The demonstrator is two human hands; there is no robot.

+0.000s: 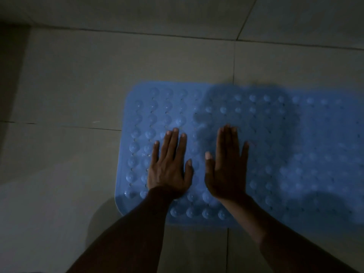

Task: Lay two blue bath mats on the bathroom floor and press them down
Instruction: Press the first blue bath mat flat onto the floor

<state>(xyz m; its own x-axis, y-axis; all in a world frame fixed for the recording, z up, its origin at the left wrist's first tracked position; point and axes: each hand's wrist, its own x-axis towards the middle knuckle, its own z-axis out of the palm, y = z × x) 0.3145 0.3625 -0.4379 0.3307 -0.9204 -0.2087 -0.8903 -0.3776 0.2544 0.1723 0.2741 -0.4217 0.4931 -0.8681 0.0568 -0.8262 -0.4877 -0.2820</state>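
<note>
A dim bathroom, seen from above: grey floor tiles fill the left of the frame, bare up to the rounded left edge of a blue mat that lies on the floor and runs off the right side of the picture. The left hand rests flat on the mat near that left end, fingers spread and palm down, holding nothing. Just beside it, thumbs near but apart, the right hand is likewise open and flat on the mat, fingers closer together. Both forearms reach in from the bottom edge.

The mat's surface is covered in rows of round domes, probably suction cups, with small holes between them. It looks thin, soft and rubbery, likely light and floppy, so it should be taken by an edge or corner and pressed with flat palms rather than pinched. To the right the mat looks uneven and blurred; whether that is a ripple or the overlap of a second mat cannot be told. That stretch seems not yet pressed down.
</note>
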